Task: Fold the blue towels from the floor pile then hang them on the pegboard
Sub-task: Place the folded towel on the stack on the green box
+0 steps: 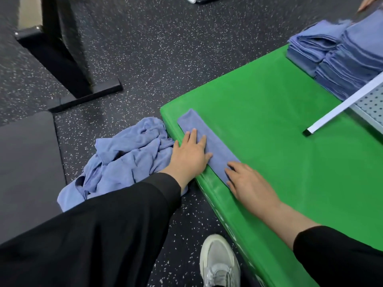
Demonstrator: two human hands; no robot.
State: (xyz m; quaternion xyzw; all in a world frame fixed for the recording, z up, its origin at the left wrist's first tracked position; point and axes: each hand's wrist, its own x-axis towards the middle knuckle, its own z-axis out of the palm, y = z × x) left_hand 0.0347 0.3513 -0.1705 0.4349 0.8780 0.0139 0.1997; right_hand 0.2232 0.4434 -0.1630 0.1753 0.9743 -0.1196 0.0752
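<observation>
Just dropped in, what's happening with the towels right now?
A person is pressing both hands flat on a blue towel folded into a narrow strip at the edge of the green mat: left hand mid-strip, right hand at the near end. An unfolded pile remains on the floor beside it. Folded stacks sit at the mat's far end, by the pegboard.

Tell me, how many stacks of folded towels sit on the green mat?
2: a lower stack at the mat's far corner and a taller stack beside it, cut off by the frame's edge; more may be hidden.

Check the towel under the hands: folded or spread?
Folded: the towel is a narrow strip on the green mat, both hands pressing flat.
</observation>
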